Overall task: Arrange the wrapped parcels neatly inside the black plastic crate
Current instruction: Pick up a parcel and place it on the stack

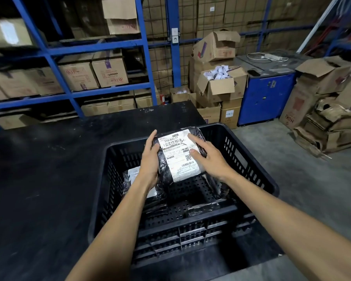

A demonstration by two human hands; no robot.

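Item: wrapped parcel [177,155], black film with a white shipping label [178,156] marked 310-BAL17, barcodes and a QR code. It was held tilted over the far half of the black plastic crate [257,173], label facing the camera. The left hand [150,159] was pressed flat along the parcel's 9 o'clock edge, thumb laid over the film. The right hand [209,157] was spread over the 3 o'clock edge, fingers wide, forefinger and thumb resting on the label. The parcel was thus clasped between both hands.

A second labelled parcel [133,173] was seen lying in the crate at 8 o'clock from the first, partly hidden by the left forearm. Further black-wrapped parcels were noted along the near wall of the crate; their number could not be told.

The crate was set at the 3 o'clock end of a black table [39,179]. Blue shelving [55,65] with cardboard cartons was recorded at 11 o'clock, a blue cabinet [265,100] at 1 o'clock, flattened cartons [324,126] at 2 o'clock.
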